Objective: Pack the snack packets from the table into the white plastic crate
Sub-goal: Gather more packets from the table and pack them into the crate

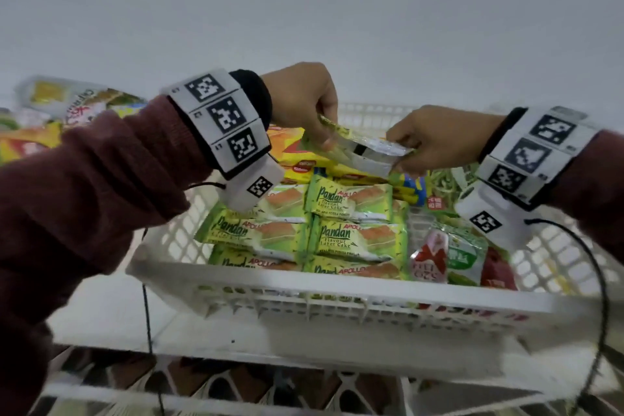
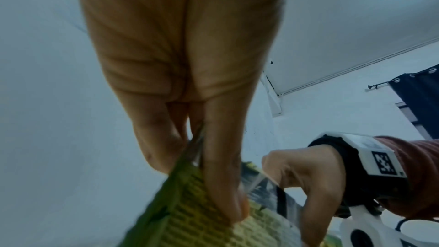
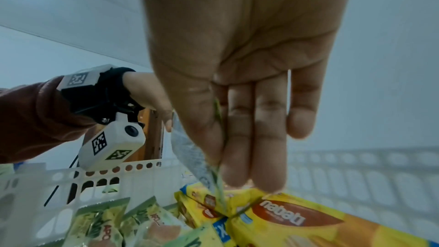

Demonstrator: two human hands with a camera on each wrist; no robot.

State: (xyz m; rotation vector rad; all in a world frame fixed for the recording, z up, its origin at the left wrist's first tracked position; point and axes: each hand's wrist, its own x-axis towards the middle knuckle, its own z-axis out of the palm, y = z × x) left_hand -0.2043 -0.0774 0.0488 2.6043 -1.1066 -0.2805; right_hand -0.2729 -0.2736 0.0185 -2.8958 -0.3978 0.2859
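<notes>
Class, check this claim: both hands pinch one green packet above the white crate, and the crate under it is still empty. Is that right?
One thing is wrong: the white crate is not empty. The head view shows Pandan cake packets and yellow wafer packs already inside. The rest stands: the left hand and right hand pinch one green packet above it.

Below the left hand (image 1: 300,94), the green cake packets (image 1: 351,201) in the crate read "Pandan Flavour Layer Cake" with "APOLLO" in red. Under the right hand (image 3: 240,74), the yellow wafer pack (image 3: 297,219) shows "nabati", seen upside down. Print on the red-and-white packet (image 1: 430,258) nearer the right wrist is too blurred to read.
</notes>
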